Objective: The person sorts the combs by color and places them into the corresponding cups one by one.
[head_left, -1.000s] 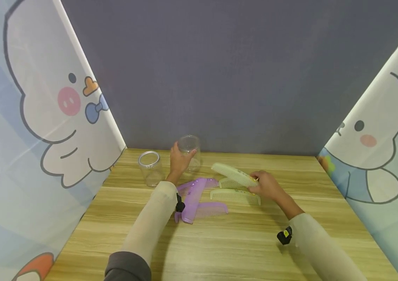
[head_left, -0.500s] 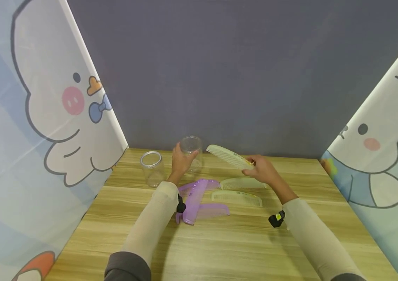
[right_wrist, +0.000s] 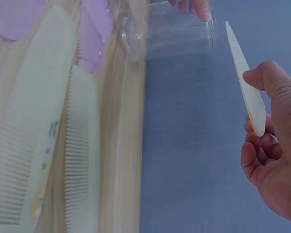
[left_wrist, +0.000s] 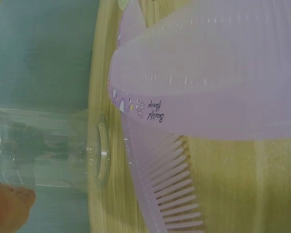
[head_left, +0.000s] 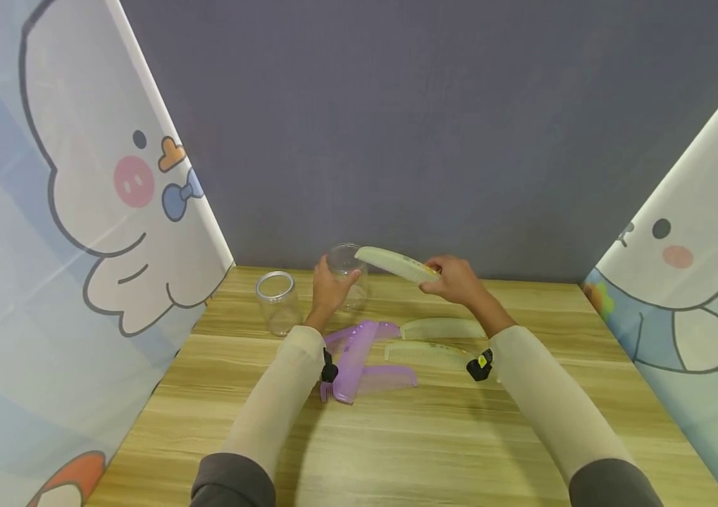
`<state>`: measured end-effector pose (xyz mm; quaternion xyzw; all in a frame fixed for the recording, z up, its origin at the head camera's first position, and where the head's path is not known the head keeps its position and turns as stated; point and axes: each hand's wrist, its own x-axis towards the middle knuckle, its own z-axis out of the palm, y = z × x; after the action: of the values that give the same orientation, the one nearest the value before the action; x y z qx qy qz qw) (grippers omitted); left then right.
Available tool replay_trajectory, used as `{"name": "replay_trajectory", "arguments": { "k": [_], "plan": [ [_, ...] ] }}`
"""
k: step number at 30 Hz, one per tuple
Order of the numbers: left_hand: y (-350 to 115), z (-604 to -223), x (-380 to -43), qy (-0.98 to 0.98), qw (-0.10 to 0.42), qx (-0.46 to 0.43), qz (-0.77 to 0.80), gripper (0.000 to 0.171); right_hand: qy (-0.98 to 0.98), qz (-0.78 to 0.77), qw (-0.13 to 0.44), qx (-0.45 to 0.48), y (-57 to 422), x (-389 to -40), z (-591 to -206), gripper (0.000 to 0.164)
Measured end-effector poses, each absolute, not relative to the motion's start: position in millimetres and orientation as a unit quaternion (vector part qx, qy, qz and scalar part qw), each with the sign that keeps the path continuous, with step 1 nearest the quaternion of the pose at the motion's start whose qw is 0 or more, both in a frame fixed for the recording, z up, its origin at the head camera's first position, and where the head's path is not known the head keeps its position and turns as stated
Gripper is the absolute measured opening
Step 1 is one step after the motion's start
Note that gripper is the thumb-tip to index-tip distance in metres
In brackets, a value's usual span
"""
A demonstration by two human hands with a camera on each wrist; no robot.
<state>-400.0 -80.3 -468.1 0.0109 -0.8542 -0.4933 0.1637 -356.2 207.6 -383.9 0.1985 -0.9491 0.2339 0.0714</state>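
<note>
My left hand [head_left: 330, 285] grips the side of a clear open jar [head_left: 357, 292] at the back of the table, with the thumb near its rim. A pale green comb [head_left: 395, 265] is pinched by one end between the thumb and fingers of my right hand [head_left: 458, 283]. Its far end is raised at the jar's rim in the head view; in the right wrist view the comb [right_wrist: 247, 87] appears slightly apart from the jar. Two more pale green combs, one behind [head_left: 441, 329] and one in front [head_left: 425, 353], lie below the right hand.
Left of the held jar stands a second clear jar [head_left: 280, 313] with a silvery rim. Several purple combs [head_left: 355, 362] lie overlapping in front of the left hand. A dark grey wall [head_left: 409, 141] rises behind the table [head_left: 409, 443], with printed cloth panels at both sides.
My right hand has lifted the green comb off the others and carried it up and left to the jar's rim. The left hand keeps its grip on the jar.
</note>
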Motion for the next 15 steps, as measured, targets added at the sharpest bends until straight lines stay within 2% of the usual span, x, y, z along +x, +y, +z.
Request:
{"name": "replay_trajectory", "arguments": {
  "k": [15],
  "plan": [
    [-82.5,-466.9,-398.7,-0.855,0.156,0.007,-0.495,0.101,-0.949,0.249,0.044,0.189,187.6,-371.3,-375.3,0.057]
  ]
}}
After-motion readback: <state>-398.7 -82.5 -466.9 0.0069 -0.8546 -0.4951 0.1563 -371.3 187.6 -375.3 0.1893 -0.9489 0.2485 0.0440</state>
